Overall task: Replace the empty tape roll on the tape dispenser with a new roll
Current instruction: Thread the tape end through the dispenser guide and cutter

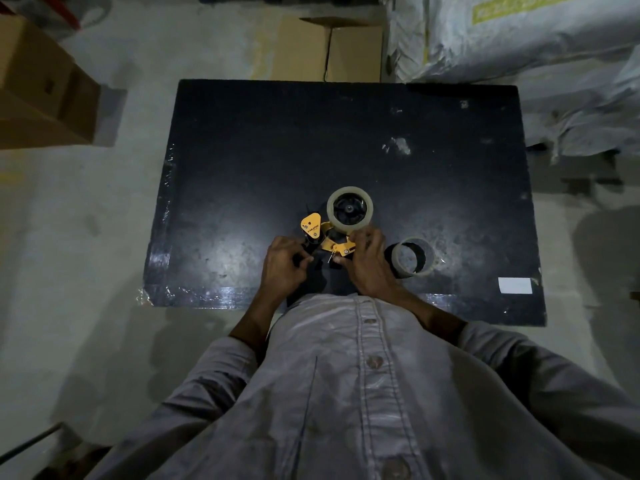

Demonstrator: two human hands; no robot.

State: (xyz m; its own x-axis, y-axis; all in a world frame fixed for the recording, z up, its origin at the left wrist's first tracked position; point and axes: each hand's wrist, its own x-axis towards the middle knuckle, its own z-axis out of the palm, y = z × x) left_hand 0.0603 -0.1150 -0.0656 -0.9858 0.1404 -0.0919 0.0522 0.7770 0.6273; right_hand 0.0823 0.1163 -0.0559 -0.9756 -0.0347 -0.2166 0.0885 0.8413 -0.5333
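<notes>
A yellow and black tape dispenser (320, 235) lies flat on the black table (277, 150), near its front edge. A full roll of clear tape (349, 209) sits on the dispenser's black hub. My left hand (282, 268) grips the dispenser's black handle end. My right hand (369, 263) holds the yellow frame, fingers curled by a small screw and a thin metal piece. The empty cardboard core (412, 257) lies on the table just right of my right hand, apart from it.
A white label (515, 285) is stuck near the table's front right corner. Cardboard boxes (329, 50) stand behind the table and another box (41, 88) at the left. Large white sacks (519, 46) are piled at the back right. Concrete floor surrounds the table.
</notes>
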